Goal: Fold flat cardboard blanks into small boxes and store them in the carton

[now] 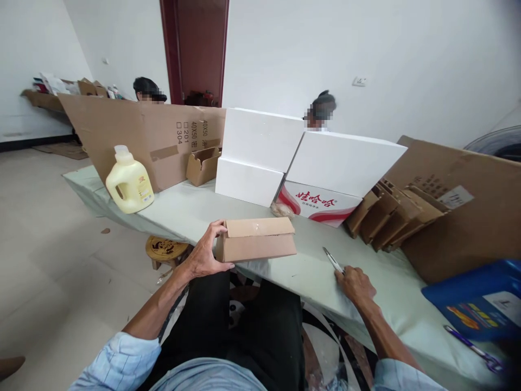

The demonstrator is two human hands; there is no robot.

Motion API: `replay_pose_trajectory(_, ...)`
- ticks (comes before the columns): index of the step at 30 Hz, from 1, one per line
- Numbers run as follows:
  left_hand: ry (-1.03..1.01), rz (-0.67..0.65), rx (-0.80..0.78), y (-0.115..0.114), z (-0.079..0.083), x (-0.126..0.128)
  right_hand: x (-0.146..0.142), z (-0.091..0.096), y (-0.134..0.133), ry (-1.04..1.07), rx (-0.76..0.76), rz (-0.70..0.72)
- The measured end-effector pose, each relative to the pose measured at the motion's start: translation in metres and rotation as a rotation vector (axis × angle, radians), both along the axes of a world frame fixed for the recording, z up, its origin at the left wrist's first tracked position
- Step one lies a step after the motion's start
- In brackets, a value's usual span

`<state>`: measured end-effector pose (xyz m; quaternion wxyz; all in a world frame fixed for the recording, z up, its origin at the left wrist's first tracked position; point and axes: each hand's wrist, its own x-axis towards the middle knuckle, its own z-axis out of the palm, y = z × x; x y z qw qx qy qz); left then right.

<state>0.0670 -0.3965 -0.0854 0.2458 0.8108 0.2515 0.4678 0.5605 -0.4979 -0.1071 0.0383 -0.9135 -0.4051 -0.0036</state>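
I have the small cardboard box (260, 247) at the centre of the frame, by the near edge of the cloth-covered table (309, 244). On my feed the left hand (205, 252) alone grips its left end, fingers above and thumb below, so I'd worry that a loosened pinch could let the box tip off the edge, or a hard squeeze buckle the card. Its long axis runs left to right, nearly level, the free end pointing right. Right of centre and lower, the right hand (357, 285) has its fingers closed on a slim silver tool (334, 261), tip towards upper left; I can't tell its kind. If sharp, a careless swing could nick card or skin. Lower right sits a blue container (474, 301).
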Motion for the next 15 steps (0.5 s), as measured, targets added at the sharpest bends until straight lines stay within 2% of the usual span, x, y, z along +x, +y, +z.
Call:
replay_pose_trajectory(5, -0.015, 0.012, -0.011, 0.001, 0.004, 0.003, -0.007, 0.003, -0.001, 0.025, 0.118, -0.006)
replay_pose_trajectory(7, -0.025, 0.002, -0.012, 0.0, 0.005, 0.002, -0.013, 0.01, -0.001, 0.03, 0.202, 0.009)
replay_pose_trajectory(9, -0.027, -0.013, -0.012, 0.0, 0.007, 0.0, -0.026, 0.021, -0.004, 0.042, 0.311, 0.088)
replay_pose_trajectory(11, -0.021, -0.029, -0.004, -0.001, 0.008, -0.002, -0.048, 0.038, -0.01, 0.074, 0.421, 0.251)
replay_pose_trajectory(13, -0.014, -0.038, 0.009, -0.001, 0.009, -0.004, -0.078, 0.06, -0.018, 0.12, 0.502, 0.486)
replay_pose_trajectory(15, -0.016, -0.042, 0.017, -0.002, 0.01, -0.004, -0.111, 0.084, -0.026, 0.149, 0.546, 0.79)
